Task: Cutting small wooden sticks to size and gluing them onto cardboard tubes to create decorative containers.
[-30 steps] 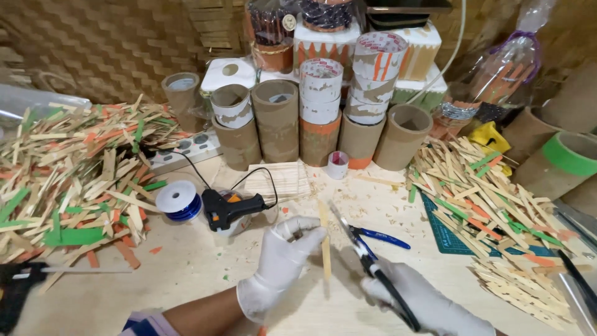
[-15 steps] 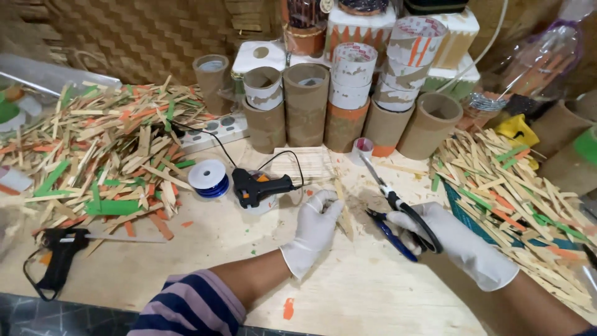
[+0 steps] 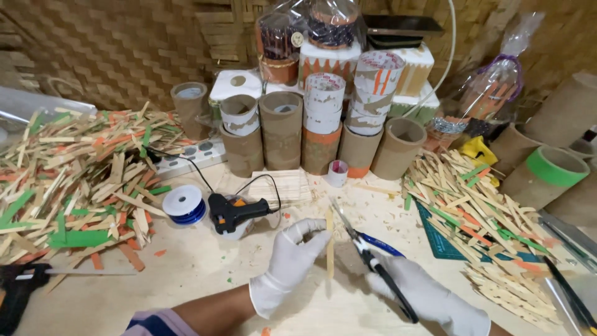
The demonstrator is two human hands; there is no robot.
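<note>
Plywood tabletop (image 3: 186,280), pale and littered with small chips, runs under everything, with a woven bamboo wall (image 3: 124,43) behind it. At the far left a heap of wooden sticks (image 3: 68,180), some painted green or orange, spreads across the surface, and a black glue gun (image 3: 15,292) lies at the near left edge. Just right of the heap sit a spool of blue wire (image 3: 184,204) and a second glue gun (image 3: 235,213), its cord looping back to a white power strip (image 3: 189,158). Cardboard tubes (image 3: 281,127) stand in a cluster at the back centre.

Near the middle, the left hand (image 3: 289,267), in a white glove, pinches a thin wooden stick (image 3: 329,246) upright between thumb and fingertips, closed on it. Just beside it, the gloved right hand (image 3: 429,298) grips the handles of blue-handled scissors (image 3: 367,249); the blades point up and left, their tips near the stick's top end, only slightly parted.

Further right a green cutting mat (image 3: 438,239) lies partly under another pile of sticks (image 3: 491,230), with a green-rimmed tube (image 3: 547,171) behind. Bare wood shows mostly in front of the left hand and between the hands and the tubes.
</note>
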